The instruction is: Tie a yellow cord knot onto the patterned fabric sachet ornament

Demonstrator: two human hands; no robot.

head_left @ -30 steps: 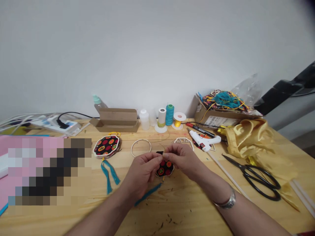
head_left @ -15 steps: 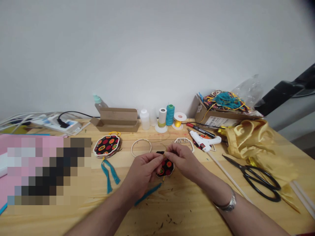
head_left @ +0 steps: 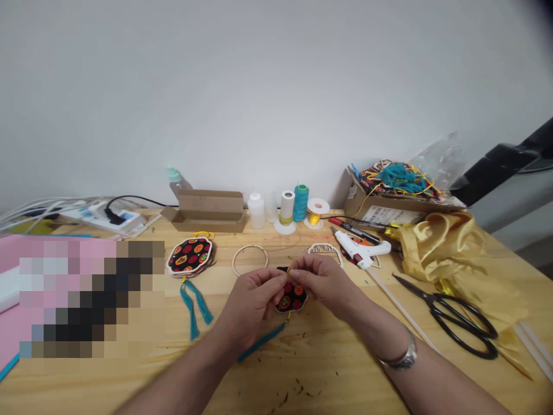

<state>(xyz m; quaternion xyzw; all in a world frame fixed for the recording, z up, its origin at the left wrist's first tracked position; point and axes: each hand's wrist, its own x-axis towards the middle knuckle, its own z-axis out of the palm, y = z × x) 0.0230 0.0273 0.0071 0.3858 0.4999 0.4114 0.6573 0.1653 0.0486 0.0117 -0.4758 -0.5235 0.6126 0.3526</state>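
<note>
A small scalloped ornament [head_left: 292, 301] in black floral fabric with a pale rim is between my hands in the middle of the table. My left hand [head_left: 257, 295] is closed at its upper left edge, thumb and index finger pinched together. At the top, the fingertips of my right hand [head_left: 323, 282] pinch a thin golden cord [head_left: 291, 264], close against my left fingertips. What lies between the fingertips is partly hidden. Below the ornament, a teal tassel [head_left: 261, 343] hangs from a yellow loop and rests on the wood.
Left is a stack of similar ornaments [head_left: 190, 257]; a wooden ring [head_left: 234, 260] and lattice frame [head_left: 325, 251] lie behind my hands. At right are a glue gun [head_left: 362, 248], black scissors [head_left: 462, 323] and gold cloth [head_left: 453, 248]. Thread spools [head_left: 301, 203] and boxes [head_left: 211, 222] line the wall.
The whole view has shifted slightly, so things sit a little further right. Both hands keep their pinch at the top of the ornament, with barely any finger movement.
</note>
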